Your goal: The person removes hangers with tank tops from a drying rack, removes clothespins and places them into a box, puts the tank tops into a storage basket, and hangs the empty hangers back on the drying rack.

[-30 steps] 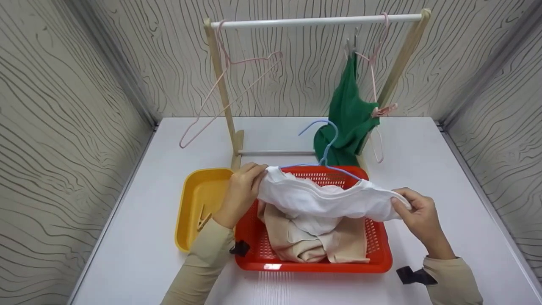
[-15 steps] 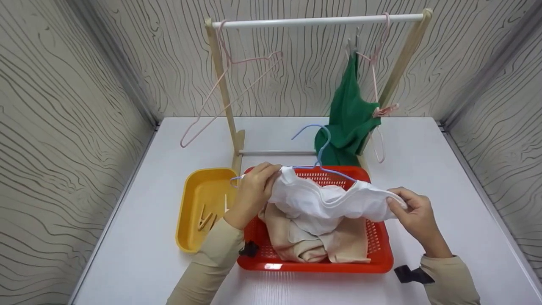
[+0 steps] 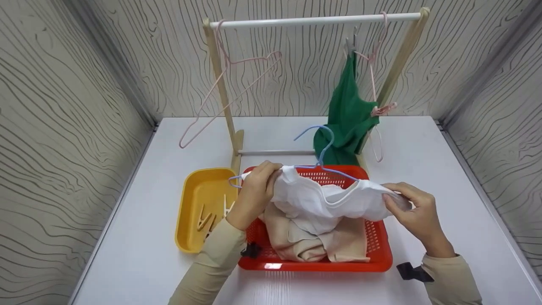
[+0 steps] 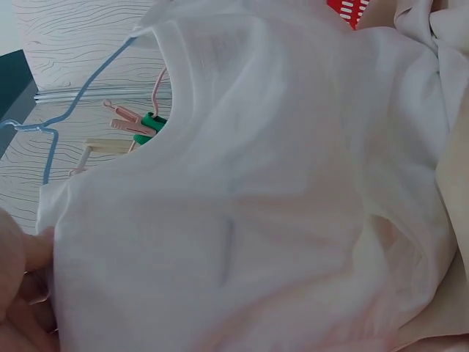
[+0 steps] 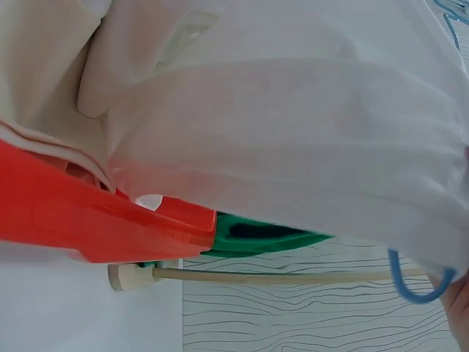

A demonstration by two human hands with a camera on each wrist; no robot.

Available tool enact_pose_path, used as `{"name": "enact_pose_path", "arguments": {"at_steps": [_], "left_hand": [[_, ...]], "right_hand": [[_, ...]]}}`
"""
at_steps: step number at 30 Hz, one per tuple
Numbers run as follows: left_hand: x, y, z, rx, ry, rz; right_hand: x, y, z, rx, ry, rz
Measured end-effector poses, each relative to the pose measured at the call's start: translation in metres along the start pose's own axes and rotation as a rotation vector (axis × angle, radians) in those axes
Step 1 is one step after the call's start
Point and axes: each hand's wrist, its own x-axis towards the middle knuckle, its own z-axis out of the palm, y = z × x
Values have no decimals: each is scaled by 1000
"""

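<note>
A white shirt [image 3: 305, 195] hangs on a blue clothes hanger [image 3: 324, 154] over the red basket, the hook pointing up through the neckline. My left hand [image 3: 256, 190] pinches the shirt's left shoulder along the hanger arm, whose looped end pokes out past the fabric. With thumb and fingers, my right hand [image 3: 419, 212] holds the cloth at the right shoulder. In the right wrist view a blue hanger end [image 5: 418, 290] shows below the cloth, beside the fingertips. Most of the hanger's lower part is hidden inside the shirt.
The red basket [image 3: 313, 266] holds beige cloth [image 3: 347, 245]. Left of it, a yellow tray [image 3: 181, 216] contains several clothespins [image 3: 204, 222]. Behind stands a rack [image 3: 322, 20] with a pink hanger [image 3: 207, 97] and a green garment [image 3: 349, 106] clipped to another.
My left hand has slid rightward along the shoulder, and the hanger's left end now shows outside the shirt. The neckline sags deeper. My right hand has moved slightly inward.
</note>
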Motion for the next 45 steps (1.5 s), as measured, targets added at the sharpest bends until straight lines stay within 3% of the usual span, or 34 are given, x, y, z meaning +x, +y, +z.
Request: {"name": "enact_pose_path", "arguments": {"at_steps": [13,24,35,45], "left_hand": [[-1,1,2,-9,-35,-31],[-1,-5,-1,1,79,12],[-3,-10,-5,-26,73,-46],[-4,-13,-7,-20,74,-61]], "right_hand": [[5,-8,2,8,6,-36],[2,-1,-4,-12,63,1],[0,7,-10,-71,101,23],[-5,15,-14,-39,128,38]]}}
